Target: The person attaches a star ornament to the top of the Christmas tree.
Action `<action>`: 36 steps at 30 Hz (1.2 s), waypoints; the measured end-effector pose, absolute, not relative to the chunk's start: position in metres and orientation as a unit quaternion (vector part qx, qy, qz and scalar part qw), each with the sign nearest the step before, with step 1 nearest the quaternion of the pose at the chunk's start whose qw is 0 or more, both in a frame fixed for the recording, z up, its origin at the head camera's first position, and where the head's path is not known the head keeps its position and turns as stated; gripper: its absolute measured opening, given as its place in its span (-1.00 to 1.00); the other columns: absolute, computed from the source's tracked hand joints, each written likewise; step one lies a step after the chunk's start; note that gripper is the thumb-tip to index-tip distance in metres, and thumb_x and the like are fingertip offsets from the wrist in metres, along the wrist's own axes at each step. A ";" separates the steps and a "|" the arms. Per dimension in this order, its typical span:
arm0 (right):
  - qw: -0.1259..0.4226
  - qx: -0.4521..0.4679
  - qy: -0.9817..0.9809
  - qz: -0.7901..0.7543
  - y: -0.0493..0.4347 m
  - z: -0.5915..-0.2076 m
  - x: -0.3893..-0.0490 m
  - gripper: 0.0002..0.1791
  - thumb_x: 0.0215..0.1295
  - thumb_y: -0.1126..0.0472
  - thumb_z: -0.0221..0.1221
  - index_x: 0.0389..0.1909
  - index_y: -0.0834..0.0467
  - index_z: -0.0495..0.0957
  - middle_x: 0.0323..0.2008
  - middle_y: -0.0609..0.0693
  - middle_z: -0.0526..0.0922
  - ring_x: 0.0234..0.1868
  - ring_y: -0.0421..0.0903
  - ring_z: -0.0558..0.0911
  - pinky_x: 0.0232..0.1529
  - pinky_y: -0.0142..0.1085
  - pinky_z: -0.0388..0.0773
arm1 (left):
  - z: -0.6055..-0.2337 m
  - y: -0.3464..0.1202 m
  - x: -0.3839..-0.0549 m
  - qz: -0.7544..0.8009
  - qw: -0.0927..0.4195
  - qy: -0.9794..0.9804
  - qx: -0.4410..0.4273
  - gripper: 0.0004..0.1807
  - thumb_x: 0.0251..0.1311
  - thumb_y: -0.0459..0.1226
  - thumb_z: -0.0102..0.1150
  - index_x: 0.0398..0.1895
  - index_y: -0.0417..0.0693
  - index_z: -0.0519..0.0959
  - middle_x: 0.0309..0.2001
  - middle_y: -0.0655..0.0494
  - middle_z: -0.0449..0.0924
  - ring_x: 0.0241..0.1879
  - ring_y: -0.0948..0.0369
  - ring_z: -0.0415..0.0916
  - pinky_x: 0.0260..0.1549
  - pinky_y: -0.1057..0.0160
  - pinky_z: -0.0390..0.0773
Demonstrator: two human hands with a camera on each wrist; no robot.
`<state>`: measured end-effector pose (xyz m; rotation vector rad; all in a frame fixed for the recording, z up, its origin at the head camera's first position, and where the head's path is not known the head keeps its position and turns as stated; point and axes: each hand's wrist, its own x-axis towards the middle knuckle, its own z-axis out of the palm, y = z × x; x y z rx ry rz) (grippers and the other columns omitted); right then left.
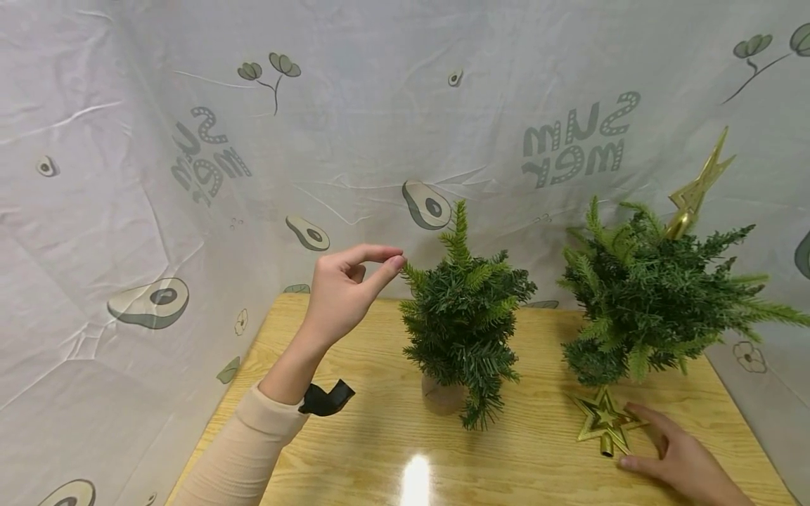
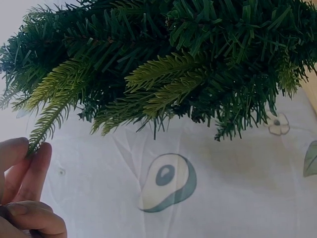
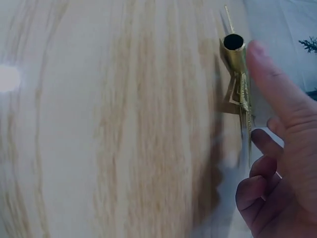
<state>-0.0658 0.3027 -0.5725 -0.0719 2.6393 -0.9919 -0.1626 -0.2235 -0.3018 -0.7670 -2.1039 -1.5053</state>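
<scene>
My left hand (image 1: 342,292) pinches the tip of a light green branch on the small artificial Christmas tree (image 1: 465,323) between thumb and fingers. In the left wrist view that branch (image 2: 49,119) runs into the fingertips at the lower left. The tree stands upright on a round pale base (image 1: 441,397), partly hidden by its foliage. A gold star tree topper (image 1: 606,443) lies on the table at the right, its hollow socket facing the near side. My right hand (image 1: 686,453) is beside it, thumb near the socket (image 3: 234,54) and forefinger at the star's right point, fingers loosely bent.
A bushier tree (image 1: 652,302) stands at the back right, another gold star topper (image 1: 692,193) leaning on its top. The wooden table (image 1: 354,450) is backed by a pale curtain (image 1: 380,91) printed with avocados. A black strap (image 1: 327,398) sticks out at the left wrist.
</scene>
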 end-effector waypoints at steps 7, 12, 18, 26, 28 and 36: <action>0.113 -0.056 0.940 -0.317 0.304 -0.581 -0.065 0.12 0.20 -0.20 0.46 0.54 0.37 0.18 0.37 0.61 0.21 0.21 0.67 0.35 -0.16 0.23 0.59 | -0.305 -0.225 -0.163 -0.544 0.222 -0.758 -0.281 -0.88 0.34 -0.27 0.41 -0.14 -0.09 0.83 -0.20 0.18 0.79 -0.75 0.23 -0.12 -0.70 0.30 0.05; 0.104 -0.054 0.943 -0.313 0.303 -0.581 -0.067 0.11 0.14 -0.20 0.49 0.52 0.35 0.24 0.34 0.59 0.26 0.18 0.63 0.41 -0.19 0.19 0.60 | -0.305 -0.226 -0.163 -0.542 0.221 -0.760 -0.281 -0.87 0.34 -0.26 0.41 -0.13 -0.08 0.82 -0.19 0.23 0.79 -0.74 0.21 -0.11 -0.69 0.28 0.06; 0.119 -0.044 0.943 -0.308 0.302 -0.579 -0.071 0.11 0.09 -0.28 0.49 0.48 0.32 0.32 0.31 0.54 0.33 0.17 0.54 0.45 -0.23 0.10 0.59 | -0.305 -0.227 -0.162 -0.545 0.221 -0.759 -0.279 -0.88 0.34 -0.28 0.41 -0.13 -0.08 0.82 -0.18 0.20 0.79 -0.74 0.21 -0.11 -0.69 0.29 0.05; 0.159 -0.022 0.944 -0.289 0.307 -0.576 -0.079 0.11 0.07 -0.30 0.49 0.40 0.42 0.38 0.24 0.57 0.38 0.14 0.52 0.49 -0.19 0.13 0.59 | -0.306 -0.228 -0.163 -0.547 0.222 -0.760 -0.273 -0.86 0.33 -0.26 0.42 -0.14 -0.10 0.82 -0.20 0.18 0.80 -0.72 0.22 -0.12 -0.67 0.29 0.04; 0.171 -0.017 0.943 -0.283 0.308 -0.576 -0.082 0.11 0.07 -0.31 0.50 0.36 0.46 0.39 0.21 0.54 0.44 0.14 0.50 0.50 -0.15 0.15 0.58 | -0.307 -0.229 -0.164 -0.547 0.223 -0.759 -0.273 -0.86 0.33 -0.25 0.43 -0.14 -0.09 0.83 -0.20 0.18 0.80 -0.71 0.21 -0.11 -0.66 0.29 0.04; 0.216 0.021 0.937 -0.273 0.311 -0.573 -0.084 0.17 0.02 -0.35 0.51 0.25 0.58 0.38 0.06 0.44 0.59 0.05 0.39 0.60 -0.12 0.14 0.58 | -0.308 -0.234 -0.166 -0.550 0.213 -0.757 -0.281 -0.89 0.27 -0.34 0.46 -0.16 -0.14 0.82 -0.22 0.14 0.80 -0.57 0.27 0.36 -0.45 0.39 0.39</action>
